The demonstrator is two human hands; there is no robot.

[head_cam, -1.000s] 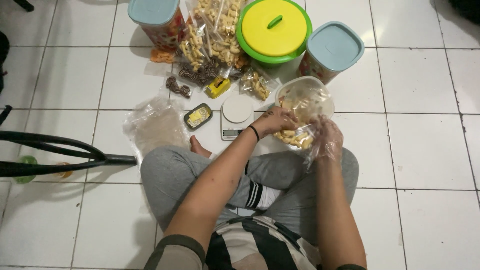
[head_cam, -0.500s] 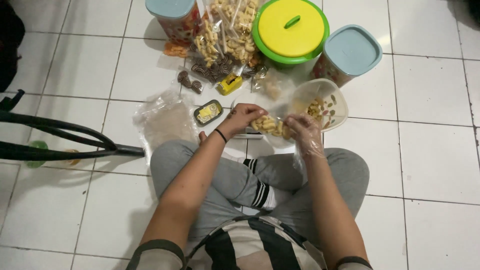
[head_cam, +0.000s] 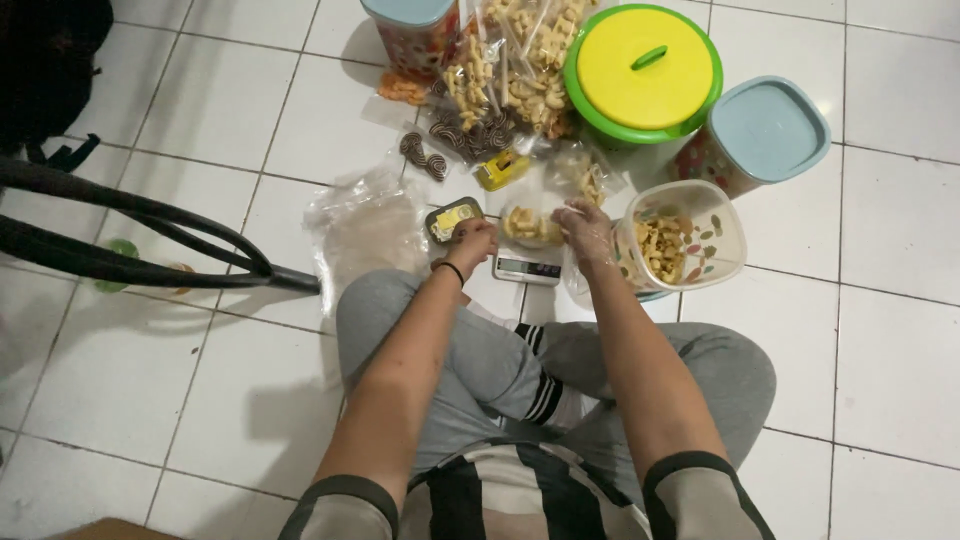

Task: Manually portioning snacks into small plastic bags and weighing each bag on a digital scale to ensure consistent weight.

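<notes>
I sit cross-legged on a white tiled floor. A small clear bag of yellow snacks (head_cam: 525,226) rests on a small digital scale (head_cam: 527,266) in front of my knees. My left hand (head_cam: 472,241), a black band at its wrist, grips the bag's left edge. My right hand (head_cam: 585,230), in a thin plastic glove, pinches the bag's right side. Just right of that hand a clear tub (head_cam: 712,222), partly filled with the same snacks, leans towards me.
Behind the scale lie a small black tin (head_cam: 452,218), a heap of empty plastic bags (head_cam: 365,225), filled snack bags (head_cam: 500,75), a green tub with a yellow lid (head_cam: 645,70) and two blue-lidded jars (head_cam: 765,130) (head_cam: 415,25). Black metal legs (head_cam: 130,230) cross the floor at the left.
Both hands have moved left from the mouth of the clear tub to the scale, bringing the small bag of snacks with them. The view has also shifted.
</notes>
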